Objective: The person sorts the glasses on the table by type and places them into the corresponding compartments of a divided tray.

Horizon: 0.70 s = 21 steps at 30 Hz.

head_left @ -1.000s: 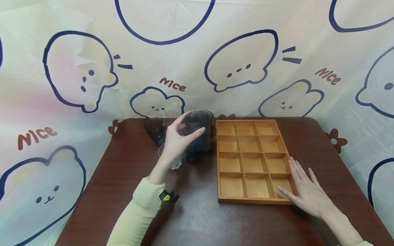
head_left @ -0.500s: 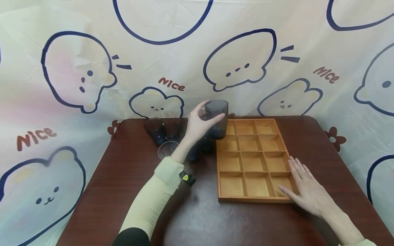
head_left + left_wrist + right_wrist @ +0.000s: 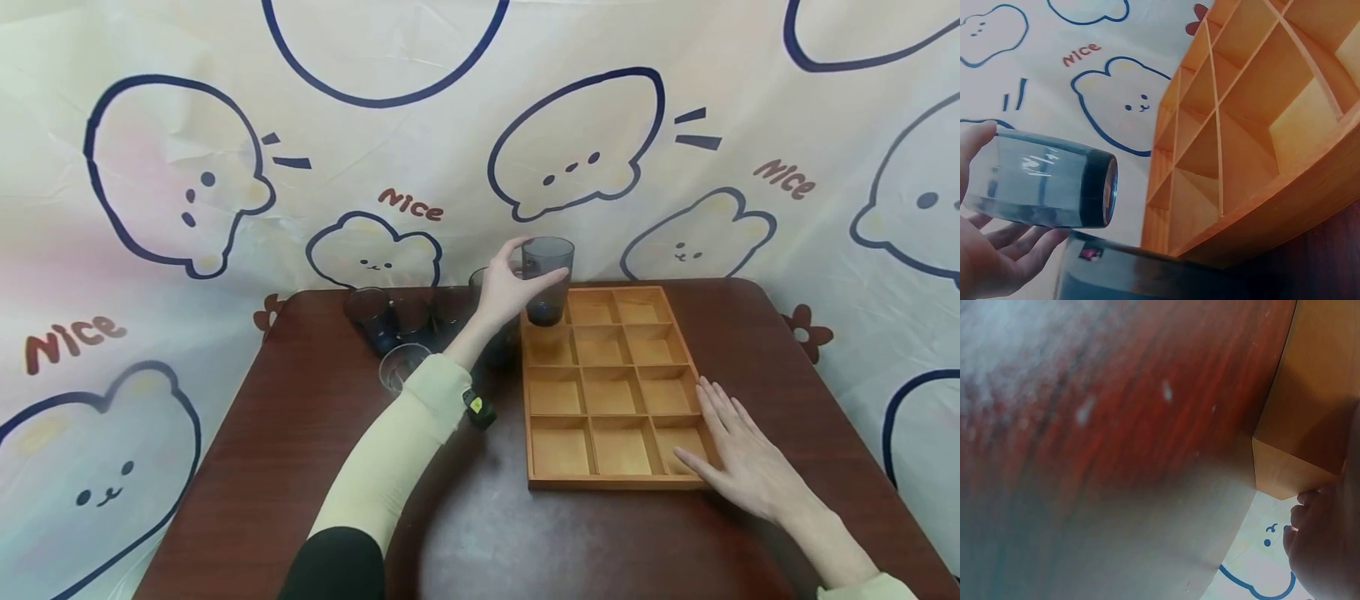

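Observation:
My left hand (image 3: 507, 290) grips a tinted grey-blue glass tumbler (image 3: 549, 279) by its side, thumb across the front. The tumbler is upright, raised over the far left corner of a wooden divided tray (image 3: 615, 482). In the left wrist view the tumbler (image 3: 1054, 181) shows its thick dark base, with fingers under its side. My right hand (image 3: 742, 467) lies along the tray's near right edge, fingers straight and thumb over the front right compartment. The right wrist view catches the tray's wooden outer corner (image 3: 1310, 394) beside the curved fingertips (image 3: 1300, 515).
Several dark tumblers (image 3: 378, 329) stand at the back left, partly hidden by my left arm. In front of them is a clear glass (image 3: 401, 367). Another tinted glass (image 3: 1129, 269) sits just below the held one. A printed cloth (image 3: 450, 150) hangs behind the brown table (image 3: 285, 433).
My left hand has lifted the tumbler out of the cluster of glasses and carried it right and up, over the tray's back left corner. The right hand stays at the tray's edge.

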Each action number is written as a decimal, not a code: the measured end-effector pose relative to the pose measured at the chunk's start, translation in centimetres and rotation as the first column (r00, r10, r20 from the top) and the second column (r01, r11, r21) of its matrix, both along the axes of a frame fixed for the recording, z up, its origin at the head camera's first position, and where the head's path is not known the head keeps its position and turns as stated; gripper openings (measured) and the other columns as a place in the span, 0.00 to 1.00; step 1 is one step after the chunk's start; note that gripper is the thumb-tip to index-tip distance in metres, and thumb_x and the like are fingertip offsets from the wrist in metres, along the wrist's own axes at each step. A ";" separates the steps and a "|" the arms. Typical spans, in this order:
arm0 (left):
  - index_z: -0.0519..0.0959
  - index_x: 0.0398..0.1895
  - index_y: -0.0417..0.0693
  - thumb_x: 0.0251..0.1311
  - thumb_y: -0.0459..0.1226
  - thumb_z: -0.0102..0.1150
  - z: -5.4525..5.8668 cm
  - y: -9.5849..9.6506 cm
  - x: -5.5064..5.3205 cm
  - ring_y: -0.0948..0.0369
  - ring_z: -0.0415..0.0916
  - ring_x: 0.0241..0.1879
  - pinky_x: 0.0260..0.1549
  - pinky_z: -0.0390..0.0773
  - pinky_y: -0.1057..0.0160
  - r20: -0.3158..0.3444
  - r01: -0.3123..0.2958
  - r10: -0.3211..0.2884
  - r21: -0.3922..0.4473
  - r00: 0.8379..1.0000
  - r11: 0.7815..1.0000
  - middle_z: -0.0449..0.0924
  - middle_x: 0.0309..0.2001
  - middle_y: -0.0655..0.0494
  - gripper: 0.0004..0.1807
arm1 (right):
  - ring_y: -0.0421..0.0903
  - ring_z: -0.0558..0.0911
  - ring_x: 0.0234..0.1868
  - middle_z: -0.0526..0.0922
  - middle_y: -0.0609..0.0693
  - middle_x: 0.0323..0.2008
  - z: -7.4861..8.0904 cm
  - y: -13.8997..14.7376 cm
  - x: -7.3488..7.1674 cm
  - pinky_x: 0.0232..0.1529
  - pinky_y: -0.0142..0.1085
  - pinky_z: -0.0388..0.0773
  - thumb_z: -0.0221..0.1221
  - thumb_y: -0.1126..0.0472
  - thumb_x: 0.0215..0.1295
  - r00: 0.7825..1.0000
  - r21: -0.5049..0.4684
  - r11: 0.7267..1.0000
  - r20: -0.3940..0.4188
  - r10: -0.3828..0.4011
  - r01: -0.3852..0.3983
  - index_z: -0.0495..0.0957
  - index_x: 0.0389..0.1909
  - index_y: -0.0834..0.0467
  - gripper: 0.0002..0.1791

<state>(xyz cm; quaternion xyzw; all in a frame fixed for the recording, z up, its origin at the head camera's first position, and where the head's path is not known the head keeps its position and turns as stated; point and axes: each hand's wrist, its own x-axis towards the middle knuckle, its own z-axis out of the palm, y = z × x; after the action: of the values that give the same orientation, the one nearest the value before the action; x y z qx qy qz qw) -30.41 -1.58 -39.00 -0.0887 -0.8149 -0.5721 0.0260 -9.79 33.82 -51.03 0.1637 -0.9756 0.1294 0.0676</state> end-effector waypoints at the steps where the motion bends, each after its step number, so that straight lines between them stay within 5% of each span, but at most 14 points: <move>1: 0.67 0.83 0.56 0.63 0.55 0.78 -0.1 0.2 -0.2 0.48 0.72 0.76 0.73 0.80 0.43 0.000 0.004 -0.004 -0.005 1.000 1.000 0.67 0.83 0.51 0.48 | 0.54 0.41 0.93 0.50 0.66 0.89 0.0 0.0 0.0 0.84 0.23 0.20 0.63 0.37 0.77 1.000 0.000 1.000 0.003 -0.001 0.001 0.42 0.89 0.65 0.59; 21: 0.59 0.81 0.50 0.63 0.47 0.80 -1.1 2.8 -1.8 0.46 0.73 0.74 0.73 0.80 0.43 0.022 0.066 -0.064 -0.126 0.998 0.990 0.70 0.78 0.43 0.50 | 0.57 0.46 0.92 0.51 0.67 0.89 -0.1 0.0 -0.1 0.87 0.27 0.21 0.64 0.37 0.76 1.000 0.007 1.000 -0.007 0.003 -0.003 0.44 0.89 0.67 0.59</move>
<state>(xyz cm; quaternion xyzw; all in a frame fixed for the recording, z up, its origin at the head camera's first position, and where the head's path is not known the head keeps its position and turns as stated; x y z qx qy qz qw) -32.23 1.23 -40.13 -0.1115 -0.8464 -0.5207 -0.0055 -9.94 33.82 -51.15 0.1659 -0.9756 0.1256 0.0700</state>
